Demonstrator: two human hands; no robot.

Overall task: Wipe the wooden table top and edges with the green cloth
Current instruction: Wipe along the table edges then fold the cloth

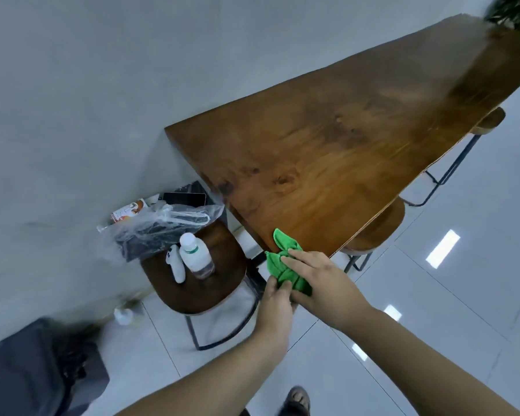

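Note:
The long wooden table runs from the near corner toward the upper right, along the grey wall. A crumpled green cloth lies over the table's near corner, one end on the top and the rest hanging off the edge. My right hand presses on the cloth from the right with fingers spread over it. My left hand pinches the cloth's lower end from below. Both hands hold the same cloth just off the corner.
A round wooden stool left of the corner carries a white bottle, a small white object and a plastic bag. Two more stools are tucked under the table's right side. A dark bag sits at the lower left on the tiled floor.

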